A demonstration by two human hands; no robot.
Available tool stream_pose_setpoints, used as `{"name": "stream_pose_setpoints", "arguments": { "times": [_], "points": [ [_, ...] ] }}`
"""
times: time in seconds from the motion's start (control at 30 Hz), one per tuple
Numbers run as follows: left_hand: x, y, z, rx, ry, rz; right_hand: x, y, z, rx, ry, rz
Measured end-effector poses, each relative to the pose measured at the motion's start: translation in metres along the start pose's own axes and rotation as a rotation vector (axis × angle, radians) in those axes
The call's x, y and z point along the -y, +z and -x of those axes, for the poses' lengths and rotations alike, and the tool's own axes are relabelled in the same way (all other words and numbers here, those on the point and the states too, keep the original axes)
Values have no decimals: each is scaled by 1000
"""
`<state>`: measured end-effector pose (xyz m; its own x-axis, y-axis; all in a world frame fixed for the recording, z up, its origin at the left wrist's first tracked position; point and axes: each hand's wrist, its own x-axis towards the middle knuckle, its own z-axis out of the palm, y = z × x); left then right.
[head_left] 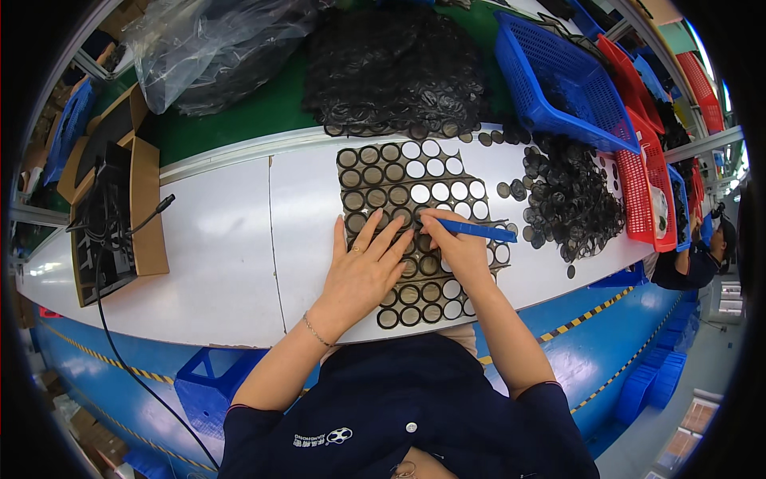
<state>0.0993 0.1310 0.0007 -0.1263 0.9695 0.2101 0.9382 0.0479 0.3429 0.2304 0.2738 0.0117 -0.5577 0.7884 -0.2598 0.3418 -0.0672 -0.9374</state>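
Note:
Brownish sheets set with rows of black rings (pixel 409 294) lie on the white tabletop in front of me. Toward their right side, several rings show white round faces (pixel 459 191). My left hand (pixel 359 275) rests on the rings with its fingers spread, holding nothing. In my right hand (pixel 463 249) is a slim blue pen-like tool (pixel 483 231), pinched near its left end. Its tip is down among the rings, just right of my left fingertips. The fingers hide the tip, so I cannot make out what it touches.
Loose black discs (pixel 570 199) are piled at the right, near a red basket (pixel 648 188) and a blue basket (pixel 562 88). A big black heap (pixel 391 68) and a clear plastic bag (pixel 215 52) lie behind. A cardboard box (pixel 153 215) with cables stands left. Another person (pixel 694 259) is far right.

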Motion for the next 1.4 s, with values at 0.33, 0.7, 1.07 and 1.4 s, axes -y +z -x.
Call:
{"name": "stream_pose_setpoints", "arguments": {
  "times": [0.33, 0.7, 1.07, 1.4],
  "points": [
    [1, 0, 2, -35, -2, 17, -13, -35, -23, -524, -826, 851],
    [-9, 3, 20, -26, 62, 30, -8, -5, 37, 19, 66, -42],
    [-9, 4, 20, -34, 43, 51, -1, -3, 35, 5, 100, -25],
    [-9, 3, 23, -35, 31, 51, -10, 5, 33, -204, -770, 774]
  ]
}}
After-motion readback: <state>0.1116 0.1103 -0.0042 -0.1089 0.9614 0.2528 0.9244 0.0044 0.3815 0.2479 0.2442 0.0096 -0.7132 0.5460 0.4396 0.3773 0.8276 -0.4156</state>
